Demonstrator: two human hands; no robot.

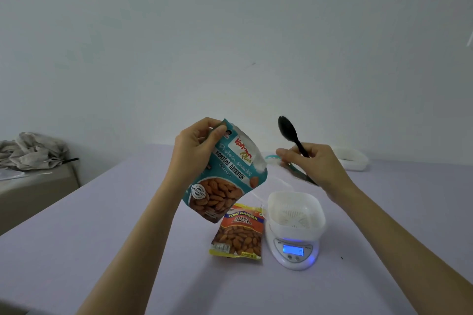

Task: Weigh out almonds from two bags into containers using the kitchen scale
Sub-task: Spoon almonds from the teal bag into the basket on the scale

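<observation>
The teal almond bag (225, 174) and the orange one (239, 234) look like glossy printed film. The spoon (291, 135) is shiny black plastic. The scale (293, 250) and its container (294, 208) are smooth white plastic.

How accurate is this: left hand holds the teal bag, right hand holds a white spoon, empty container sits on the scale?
Wrong on one point: the head view shows the right hand holding a black spoon, not white. The rest holds.

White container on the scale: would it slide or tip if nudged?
White container: likely light, thin-looking plastic, apparently empty. Squat and wide, so it should resist tipping. Resting loose on the smooth scale, a nudge would probably slide it.
</observation>
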